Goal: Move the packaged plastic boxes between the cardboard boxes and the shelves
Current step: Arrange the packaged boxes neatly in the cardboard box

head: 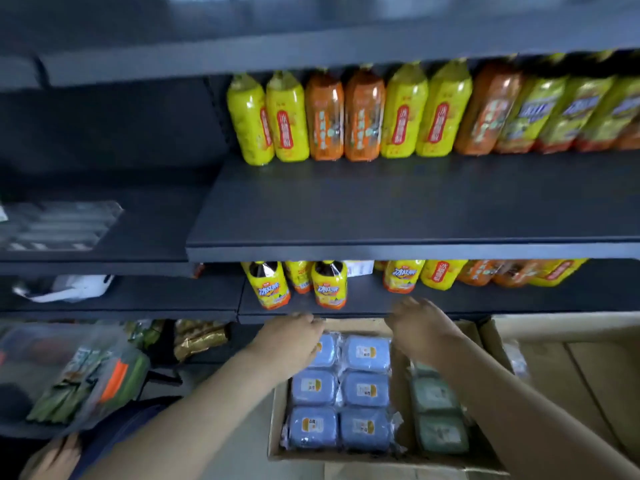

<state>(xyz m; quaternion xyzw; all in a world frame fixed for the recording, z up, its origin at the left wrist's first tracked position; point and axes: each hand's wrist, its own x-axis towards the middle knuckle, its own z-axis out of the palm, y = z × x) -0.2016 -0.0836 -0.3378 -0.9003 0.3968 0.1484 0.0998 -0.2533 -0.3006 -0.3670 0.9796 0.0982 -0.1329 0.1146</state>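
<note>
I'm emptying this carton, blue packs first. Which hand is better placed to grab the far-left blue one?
Left. The left hand hangs right over the far-left blue pack, partly covering it; the right hand is over the carton's far rim, nearer the green packs.

lower-shelf yellow bottles [273, 289]: "冰红茶" | upper-shelf yellow bottles [287, 123]: "冰糖雪梨" | blue boxes [365, 389]: labels too blurred

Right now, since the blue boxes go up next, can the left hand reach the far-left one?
Probably yes: the left hand hovers right at that blue box, with nothing lying over it.
</note>
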